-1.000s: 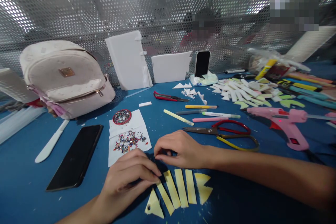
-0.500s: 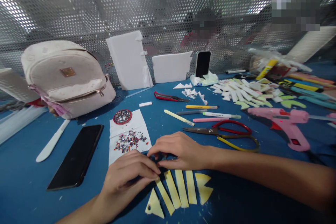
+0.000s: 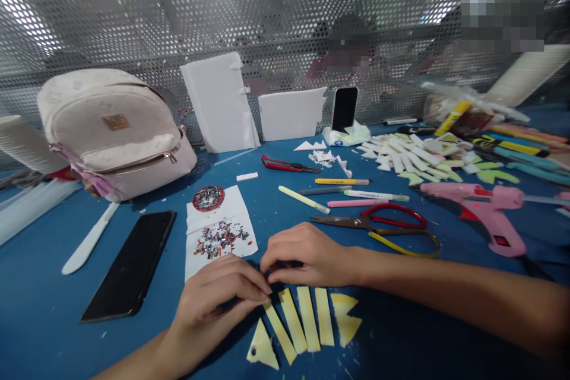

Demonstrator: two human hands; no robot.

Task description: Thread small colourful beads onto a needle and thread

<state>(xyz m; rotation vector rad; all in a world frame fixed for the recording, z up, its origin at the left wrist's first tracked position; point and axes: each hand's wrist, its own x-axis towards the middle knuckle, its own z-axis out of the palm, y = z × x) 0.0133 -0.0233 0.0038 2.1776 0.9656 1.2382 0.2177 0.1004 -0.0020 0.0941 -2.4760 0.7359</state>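
Note:
My left hand (image 3: 222,297) rests low on the blue table with thumb and fingers pinched at the upper end of the leftmost yellow strip (image 3: 280,333); whatever lies between the fingertips is hidden. Close beside it, my right hand (image 3: 307,256) is curled, its fingertips meeting near the left fingertips, with their contents out of sight. Below the hands several yellow strips, such as one in the middle (image 3: 309,320), stand in a row between a triangular head piece (image 3: 263,349) with a hole and a notched tail piece (image 3: 346,320), like a fish skeleton.
Behind my hands lies white paper (image 3: 196,222) with glittery bits and a red-rimmed lid (image 3: 208,198). Scissors (image 3: 356,222), markers (image 3: 342,181), a box cutter (image 3: 289,165) and a pink glue gun (image 3: 478,196) lie right. A black phone (image 3: 129,267), white knife (image 3: 89,240) and backpack (image 3: 116,142) are left.
My right hand has shifted slightly to the right and its fingers have drawn in more. My left hand and the yellow pieces look nearly unchanged.

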